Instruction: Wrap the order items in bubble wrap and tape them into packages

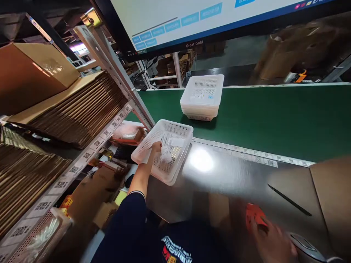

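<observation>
My left hand (157, 147) reaches into a white perforated plastic basket (145, 149), its fingers closed at the edge of a small clear plastic bag (166, 157) with a white label. Beside the bag in the basket lies a white printed slip (176, 142). This basket sits on top of another at the left end of the metal table. At the lower right my right hand (270, 237) is wrapped round an orange-red handheld tool (253, 213), smeared by motion, so its exact kind is unclear.
A stack of white baskets (201, 106) stands on the green conveyor belt (274, 117). On the metal table (230, 179) lie a dark thin strip (289, 199) and a grey-white device (306, 246). Flattened cartons (79, 106) fill the left shelf; a monitor (192, 22) hangs above.
</observation>
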`<state>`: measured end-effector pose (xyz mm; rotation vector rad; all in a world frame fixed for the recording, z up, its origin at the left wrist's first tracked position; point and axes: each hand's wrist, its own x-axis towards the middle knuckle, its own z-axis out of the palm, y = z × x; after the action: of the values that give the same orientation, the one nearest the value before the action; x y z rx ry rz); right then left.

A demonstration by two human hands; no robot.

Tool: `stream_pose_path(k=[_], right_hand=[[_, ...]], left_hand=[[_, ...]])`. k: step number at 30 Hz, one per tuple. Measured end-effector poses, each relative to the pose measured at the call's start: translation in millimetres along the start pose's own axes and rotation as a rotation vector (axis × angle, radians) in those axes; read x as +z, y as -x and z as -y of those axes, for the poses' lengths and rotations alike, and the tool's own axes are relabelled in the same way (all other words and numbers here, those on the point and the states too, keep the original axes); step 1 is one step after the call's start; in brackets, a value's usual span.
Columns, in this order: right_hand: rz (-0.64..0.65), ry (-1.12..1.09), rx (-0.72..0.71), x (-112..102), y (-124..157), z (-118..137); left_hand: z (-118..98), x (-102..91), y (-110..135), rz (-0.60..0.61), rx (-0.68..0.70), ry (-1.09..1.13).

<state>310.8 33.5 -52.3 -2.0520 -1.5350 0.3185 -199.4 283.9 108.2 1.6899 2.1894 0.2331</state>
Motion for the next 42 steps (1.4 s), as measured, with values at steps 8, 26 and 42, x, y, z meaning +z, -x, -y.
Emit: stream_pose_path(k=[8,26,42], right_hand=[[-0.031,-0.416,-0.330,-58.9,-56.6,120.3],[0.881,-0.416,-0.624,-156.3,-35.5,138.1],[0.961,-0.354,-0.704,-162.6,-18.5,127.7]], left_hand=[[-71.1,-39.5,88.4,-0.168,0.272,0.522],[-169.0,65.8,275.6,0.862,0.329,0.931],[-167.3,76.2,299.4,0.948,0.366,0.848]])
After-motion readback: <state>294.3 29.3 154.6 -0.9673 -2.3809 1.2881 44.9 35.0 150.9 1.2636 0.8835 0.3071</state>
